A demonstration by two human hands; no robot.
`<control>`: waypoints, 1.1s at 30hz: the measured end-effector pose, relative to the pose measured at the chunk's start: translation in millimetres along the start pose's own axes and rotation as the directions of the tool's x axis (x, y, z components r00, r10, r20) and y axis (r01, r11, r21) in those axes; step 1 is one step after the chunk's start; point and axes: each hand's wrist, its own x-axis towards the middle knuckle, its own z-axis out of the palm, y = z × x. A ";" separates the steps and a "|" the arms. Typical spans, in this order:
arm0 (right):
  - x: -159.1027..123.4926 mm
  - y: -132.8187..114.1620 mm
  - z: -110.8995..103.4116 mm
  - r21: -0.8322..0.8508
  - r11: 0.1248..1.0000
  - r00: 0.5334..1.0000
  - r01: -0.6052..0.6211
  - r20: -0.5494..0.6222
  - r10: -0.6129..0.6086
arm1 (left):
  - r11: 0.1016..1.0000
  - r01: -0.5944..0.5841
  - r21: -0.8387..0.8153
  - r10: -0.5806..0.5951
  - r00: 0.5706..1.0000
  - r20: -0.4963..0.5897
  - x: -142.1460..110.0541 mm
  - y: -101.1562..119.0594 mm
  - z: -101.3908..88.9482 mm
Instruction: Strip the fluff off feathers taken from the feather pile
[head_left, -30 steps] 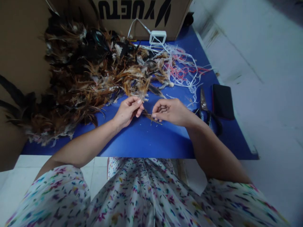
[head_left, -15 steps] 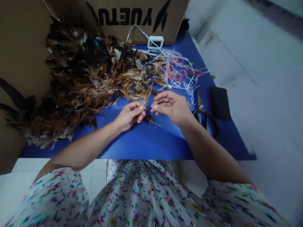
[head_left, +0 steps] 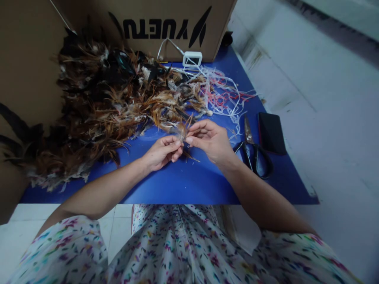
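Over the blue table (head_left: 189,181), my left hand (head_left: 166,150) is closed, thumb and fingertips pinching a small tuft of brownish-grey feathers (head_left: 181,131) by its base. My right hand (head_left: 209,139) comes at the same tuft from the right, its fingers curled and its thumb close to the index finger, touching the edge of the feathers. The fingertips partly hide the contact there. Just beyond both hands lies a large heap of brown and black feathers (head_left: 118,102). One thin brown feather (head_left: 192,158) lies on the table below the fingertips.
Right of my right hand are black-handled scissors (head_left: 254,152) and a dark phone-like slab (head_left: 271,133). White and red strings (head_left: 222,92) lie tangled behind, near a small white-framed device (head_left: 192,59). A cardboard box (head_left: 166,45) stands at the back, a wall (head_left: 325,118) at the right.
My right hand has moved left and its fingers now meet the feather tuft in my left hand. The left hand keeps its pinch. The view has shifted slightly.
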 end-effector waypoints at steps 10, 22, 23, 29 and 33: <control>-0.3 -3.1 3.6 0.073 0.997 0.999 0.002 -0.040 0.001 | 0.997 0.067 -0.045 -0.064 0.996 0.054 -1.5 -1.2 -2.3; -0.8 2.6 8.5 0.095 0.994 0.999 0.047 -0.027 -0.044 | 0.994 0.090 -0.065 -0.087 0.995 0.056 -2.8 0.2 -0.8; -1.0 2.5 8.7 0.095 0.994 0.998 0.052 -0.028 -0.050 | 0.994 0.090 -0.066 -0.086 0.995 0.051 -2.6 0.3 -0.8; -2.1 0.9 8.8 0.057 0.996 0.997 0.067 -0.040 -0.064 | 0.995 0.079 -0.062 -0.076 0.996 0.053 -2.3 0.3 -1.2; -2.1 1.1 8.8 0.028 0.998 0.998 0.052 -0.049 -0.050 | 0.995 0.073 -0.067 -0.069 0.996 0.052 -2.3 -0.2 -1.4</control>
